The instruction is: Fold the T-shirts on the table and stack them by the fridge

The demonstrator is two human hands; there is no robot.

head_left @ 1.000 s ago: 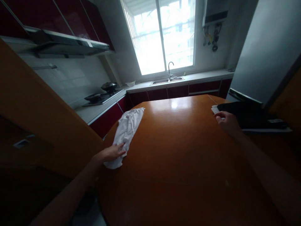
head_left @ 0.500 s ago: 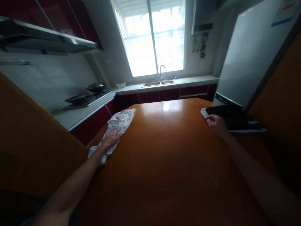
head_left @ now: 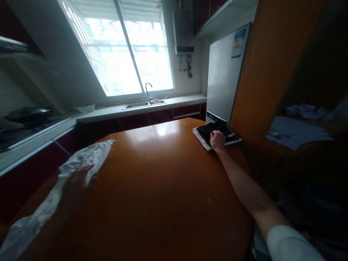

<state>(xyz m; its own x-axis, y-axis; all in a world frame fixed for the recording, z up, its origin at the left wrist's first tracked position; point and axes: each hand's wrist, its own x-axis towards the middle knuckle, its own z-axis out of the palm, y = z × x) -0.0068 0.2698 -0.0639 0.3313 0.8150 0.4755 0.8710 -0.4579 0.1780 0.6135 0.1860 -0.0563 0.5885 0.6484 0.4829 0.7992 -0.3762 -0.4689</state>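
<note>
Head view, single frame. Containers: sink [head_left: 144,104] set in the counter under the window at 12 o'clock, contents not discernible; dark pan [head_left: 28,113] on the stove at 9 o'clock, contents hidden. Round orange table [head_left: 163,188] fills the centre. White cloth [head_left: 62,181] lies stretched along the table's edge from 10 to 8 o'clock; left hand [head_left: 77,181] rests flat on it, heavily blurred, so whether its fingers are spread or together cannot be told. Black folded item [head_left: 214,130] sits on a white sheet [head_left: 202,139] at the table's 2 o'clock edge, just beside the grey refrigerator [head_left: 225,72]; right hand [head_left: 217,139] lies on the item's near edge, fingers curled together over it. Papers [head_left: 293,127] on a side surface at 3 o'clock. Change against the picture half a second earlier: the view has swung rightward, the stove and hood slipping to the left margin, the refrigerator and side surface coming in; the right hand has advanced from the sheet's corner onto the black item; the left hand remains on the cloth.
</note>
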